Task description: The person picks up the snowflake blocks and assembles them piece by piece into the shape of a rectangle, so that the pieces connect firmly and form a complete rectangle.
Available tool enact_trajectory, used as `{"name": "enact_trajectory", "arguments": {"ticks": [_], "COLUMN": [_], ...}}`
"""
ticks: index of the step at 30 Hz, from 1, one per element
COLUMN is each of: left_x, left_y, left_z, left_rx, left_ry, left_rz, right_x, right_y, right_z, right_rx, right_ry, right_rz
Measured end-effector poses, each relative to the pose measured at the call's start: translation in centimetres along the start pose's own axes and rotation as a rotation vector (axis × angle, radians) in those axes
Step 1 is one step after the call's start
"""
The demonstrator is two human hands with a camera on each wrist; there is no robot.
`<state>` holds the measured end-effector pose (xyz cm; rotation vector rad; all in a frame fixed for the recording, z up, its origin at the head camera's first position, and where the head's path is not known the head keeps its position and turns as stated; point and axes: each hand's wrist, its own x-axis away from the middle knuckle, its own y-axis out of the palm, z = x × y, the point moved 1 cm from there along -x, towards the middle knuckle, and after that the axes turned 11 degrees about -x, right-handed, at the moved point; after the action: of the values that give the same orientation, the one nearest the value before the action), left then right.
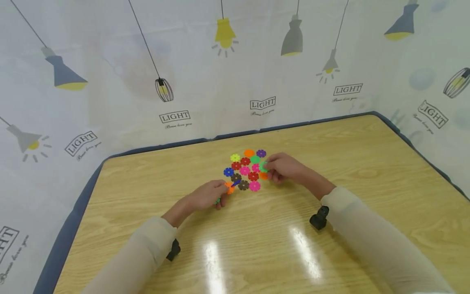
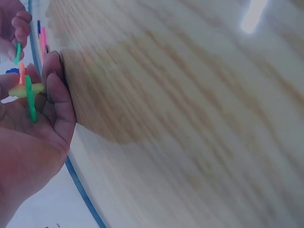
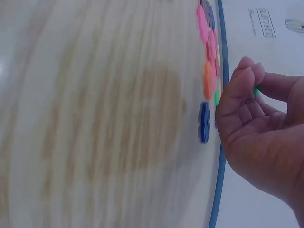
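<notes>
My left hand (image 1: 207,195) grips a small cluster of joined, notched plastic discs. An orange disc (image 1: 229,187) and a blue disc (image 1: 236,183) stick out past its fingertips. Seen from the left wrist, a green disc (image 2: 31,99) and a yellow disc (image 2: 37,88) of the cluster cross each other by the palm. Between thumb and fingers, my right hand (image 1: 286,166) pinches a single green disc (image 1: 262,166) at the right side of the loose discs. The two hands are apart, and the fingers hide part of what each holds.
Several loose discs lie flat on the wooden table (image 1: 147,179), among them a yellow one (image 1: 235,157), a purple one (image 1: 261,153) and a pink one (image 1: 254,186). A blue disc (image 3: 204,122) lies under the right hand. Behind the table's far edge hangs a lamp-printed cloth (image 1: 220,81).
</notes>
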<state>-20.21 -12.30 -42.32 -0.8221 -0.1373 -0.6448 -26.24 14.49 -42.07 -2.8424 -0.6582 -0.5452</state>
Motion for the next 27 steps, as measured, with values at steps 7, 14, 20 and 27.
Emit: {"name": "enact_trajectory", "arguments": {"ticks": [7, 14, 20, 27], "left_x": [-0.1, -0.3, -0.3, -0.3], "left_y": [0.0, -0.2, -0.2, -0.3], "left_z": [-0.1, 0.0, -0.2, -0.5], "left_rx": [-0.016, -0.01, -0.001, 0.012], "left_ry": [0.001, 0.016, 0.03, 0.034], "left_rz": [-0.012, -0.027, -0.041, -0.06], "right_x": [0.4, 0.8, 0.5, 0.2], "right_y": [2.0, 3.5, 4.5, 4.9], "right_z": [-0.1, -0.3, -0.2, -0.2], "right_rx": [0.078, 0.054, 0.024, -0.014], "right_ry": [-0.026, -0.07, -0.075, -0.039], "right_rz": [-0.061, -0.129, -0.145, -0.13]}}
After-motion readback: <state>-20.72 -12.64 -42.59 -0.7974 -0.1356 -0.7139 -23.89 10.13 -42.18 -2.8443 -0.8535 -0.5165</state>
